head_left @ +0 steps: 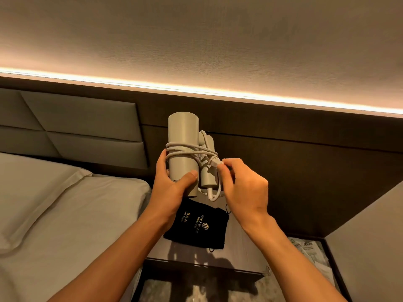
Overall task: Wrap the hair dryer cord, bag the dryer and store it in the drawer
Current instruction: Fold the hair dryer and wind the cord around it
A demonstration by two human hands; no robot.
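Note:
I hold a beige hair dryer (pixel 182 136) upright in front of me, above the nightstand. My left hand (pixel 172 184) grips the lower end of its barrel, thumb across the front. The white cord (pixel 187 150) is wound several turns around the barrel and the folded handle. My right hand (pixel 242 184) pinches the cord's end by the plug, right beside the handle. A short loop of cord hangs below the handle. A black drawstring bag (pixel 200 227) with gold lettering lies flat on the nightstand (pixel 242 243) under my hands.
A bed with a grey pillow and sheet (pixel 65 214) fills the left, with a padded headboard (pixel 82 125) behind. A dark wall panel with a lit strip runs across the back. Papers (pixel 309 253) lie in a gap to the right of the nightstand.

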